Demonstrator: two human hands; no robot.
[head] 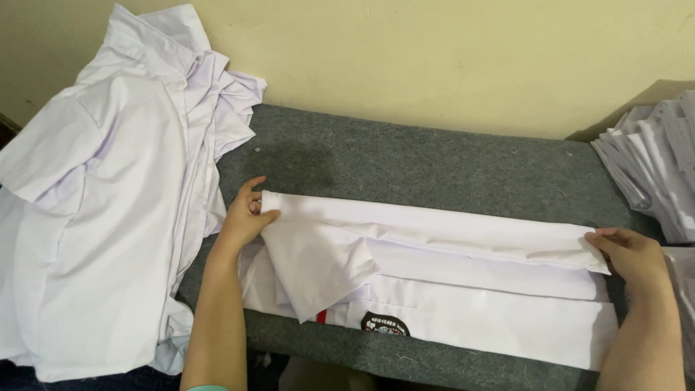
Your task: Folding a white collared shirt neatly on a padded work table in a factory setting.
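White shirt (463,289) lies flat between both hands on grey felt table (405,159). Left hand (245,217) grips folded edge at shirt's left end, fingers curled around cloth. Right hand (633,257) pinches same fold at right end. Round dark badge (384,324) near shirt's lower edge. Heap of white shirts (108,203) beyond left hand. Folded stack (659,159) beyond right hand.

Garment workroom: stacked white shirts (108,188)
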